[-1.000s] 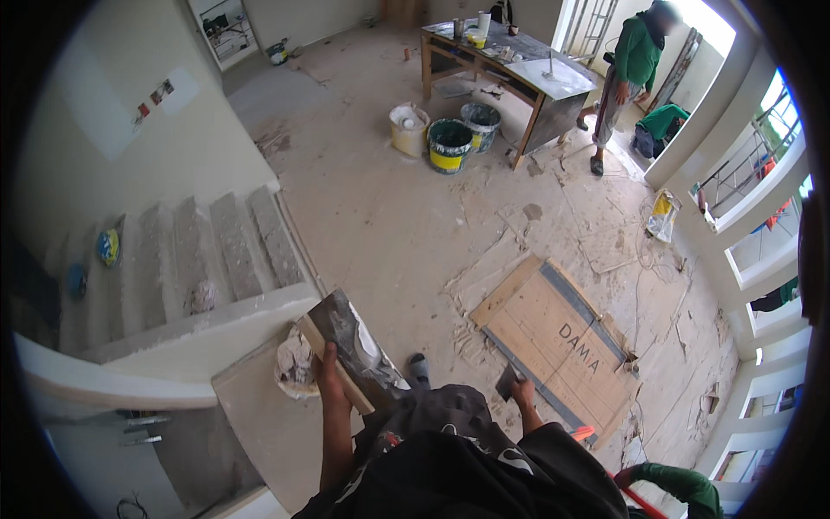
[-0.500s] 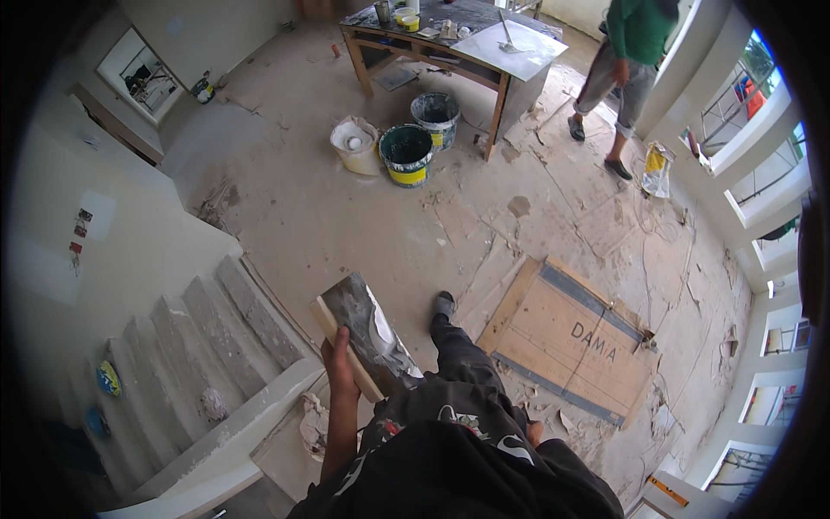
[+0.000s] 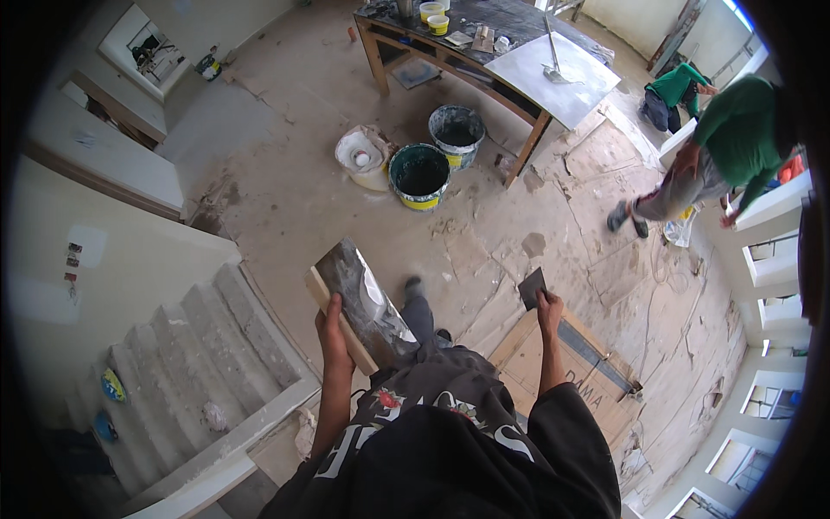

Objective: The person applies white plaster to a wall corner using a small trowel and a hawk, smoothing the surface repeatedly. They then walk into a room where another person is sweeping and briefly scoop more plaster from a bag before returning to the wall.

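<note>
My left hand (image 3: 334, 339) is closed around the wooden edge of a flat dark plasterer's board (image 3: 344, 266), held tilted in front of my body. White plaster (image 3: 372, 294) lies in a ridge along the board's right side. Out to the right, my right hand (image 3: 549, 313) grips a scraper with a broad dark blade (image 3: 532, 287) pointing away from me. Its handle is mostly hidden by the fingers. The blade hangs above the floor near a flat cardboard box (image 3: 553, 368) and touches nothing that I can see.
Ahead stand a green-black bucket (image 3: 418, 206), a grey bucket (image 3: 456, 160) and a white sack (image 3: 354, 177). Behind them is a worktable (image 3: 510, 108). Concrete stairs (image 3: 186, 359) descend at left. A person in green (image 3: 735, 130) walks at right; another (image 3: 674, 91) crouches farther back.
My right hand has come into view with the scraper. My legs have shifted in a step, and the buckets and table appear nearer. The person in green has moved right; a second person now shows.
</note>
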### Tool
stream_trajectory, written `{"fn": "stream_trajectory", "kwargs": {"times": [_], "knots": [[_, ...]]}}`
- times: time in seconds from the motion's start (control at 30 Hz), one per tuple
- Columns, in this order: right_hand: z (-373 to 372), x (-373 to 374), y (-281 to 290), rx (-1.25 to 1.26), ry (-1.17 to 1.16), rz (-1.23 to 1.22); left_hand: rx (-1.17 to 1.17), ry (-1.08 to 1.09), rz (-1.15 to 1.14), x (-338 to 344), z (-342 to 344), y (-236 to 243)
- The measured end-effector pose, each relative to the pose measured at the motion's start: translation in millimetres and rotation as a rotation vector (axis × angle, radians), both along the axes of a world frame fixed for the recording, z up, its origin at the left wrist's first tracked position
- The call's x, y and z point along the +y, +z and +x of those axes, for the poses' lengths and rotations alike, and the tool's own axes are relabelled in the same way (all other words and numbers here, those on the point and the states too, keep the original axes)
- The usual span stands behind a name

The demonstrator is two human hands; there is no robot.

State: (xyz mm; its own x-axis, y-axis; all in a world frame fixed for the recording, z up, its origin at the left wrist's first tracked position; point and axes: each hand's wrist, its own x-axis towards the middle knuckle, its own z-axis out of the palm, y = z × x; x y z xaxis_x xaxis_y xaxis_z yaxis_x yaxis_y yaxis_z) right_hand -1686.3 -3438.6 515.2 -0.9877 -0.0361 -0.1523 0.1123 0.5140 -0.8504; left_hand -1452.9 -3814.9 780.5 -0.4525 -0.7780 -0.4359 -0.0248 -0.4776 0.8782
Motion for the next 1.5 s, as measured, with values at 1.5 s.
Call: {"fn": "stream_trajectory", "kwargs": {"times": [1.5], "knots": [[-591, -476, 59, -0.156, 0.670, -0.074, 0.014, 0.852, 0.052, -244, -390, -60]]}}
